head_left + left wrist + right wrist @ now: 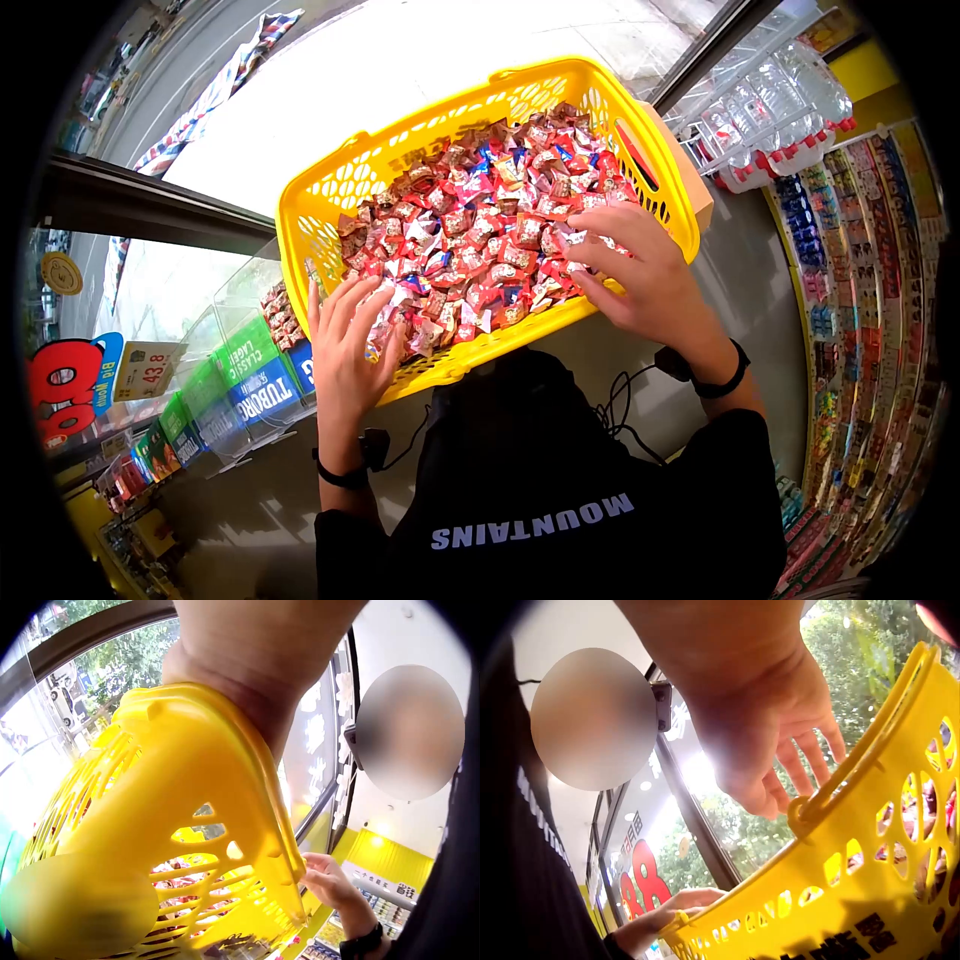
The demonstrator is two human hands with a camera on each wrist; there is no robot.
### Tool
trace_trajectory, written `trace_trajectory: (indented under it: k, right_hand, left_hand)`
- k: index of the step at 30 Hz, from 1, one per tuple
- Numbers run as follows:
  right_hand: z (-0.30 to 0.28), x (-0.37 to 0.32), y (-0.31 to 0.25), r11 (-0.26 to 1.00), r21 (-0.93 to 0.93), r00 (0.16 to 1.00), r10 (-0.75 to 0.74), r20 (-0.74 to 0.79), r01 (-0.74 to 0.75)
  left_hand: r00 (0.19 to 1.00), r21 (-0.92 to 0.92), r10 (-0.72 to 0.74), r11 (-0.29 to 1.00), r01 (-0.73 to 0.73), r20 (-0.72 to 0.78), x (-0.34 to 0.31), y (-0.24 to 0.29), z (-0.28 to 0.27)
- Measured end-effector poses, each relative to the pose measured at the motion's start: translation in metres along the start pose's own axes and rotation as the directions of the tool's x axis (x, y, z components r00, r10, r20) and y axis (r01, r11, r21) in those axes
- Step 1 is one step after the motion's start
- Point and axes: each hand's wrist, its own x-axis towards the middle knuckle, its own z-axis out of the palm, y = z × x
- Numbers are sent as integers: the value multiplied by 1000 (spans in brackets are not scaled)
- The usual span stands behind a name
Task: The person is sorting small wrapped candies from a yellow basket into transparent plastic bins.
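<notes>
A yellow plastic shopping basket (455, 362) holds a heap of small wrapped candies (480, 240), mostly red with some blue, brown and pink. My left hand (350, 345) reaches over the basket's near left corner, fingers extended at the edge of the heap. Over the right part of the candies is my right hand (640, 275), its fingers loosely bent and spread, gripping nothing visible. In the right wrist view the right hand (769, 742) hangs above the basket's rim. The left wrist view shows the basket wall (217, 772) up close; it hides the left fingers.
Under the basket's right end a cardboard box (697, 190) shows. Beer cartons (265, 385) stand to the left behind a clear panel. Bottled water (765, 110) is at the upper right, above stocked shelves (860, 300). A window frame (160, 205) runs past the basket's left side.
</notes>
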Motion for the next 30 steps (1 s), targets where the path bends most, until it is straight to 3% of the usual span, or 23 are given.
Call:
trace_trajectory:
  k: [6,9,12,14,18,21,24,28,30]
  right_hand:
    - [-25,77,-24,976,171,978,-157,137,133]
    - [15,114,-22,940,234,914,-309,262,250]
    - [83,116,-19,906,341,818,-387,426,250]
    - [117,118,-17,849,343,652,-529,544,403]
    - [171,106,-4,692,309,433,-674,598,652]
    - [173,108,-9,706,280,409,-637,654,651]
    - [181,109,-4,675,296,404,-675,618,675]
    - [146,135,-18,853,417,480,-521,705,314]
    - [134,134,-17,895,408,594,-431,680,182]
  left_hand:
    - [990,2,-64,998,65,-124,-4,-2,1]
    - [981,-9,-63,998,63,-184,-6,-4,3]
    - [978,-32,-58,998,53,-198,-9,-7,4]
    - [978,-32,-49,999,43,-201,-9,-8,5]
    - [986,18,-3,1000,6,-164,-8,-10,5]
    - [986,25,12,1000,-7,-166,-9,-12,6]
    - [984,19,10,1000,-6,-179,-9,-13,9]
    - [987,12,-10,1000,12,-163,-9,-13,8]
    - [986,5,-16,1000,17,-168,-9,-13,9]
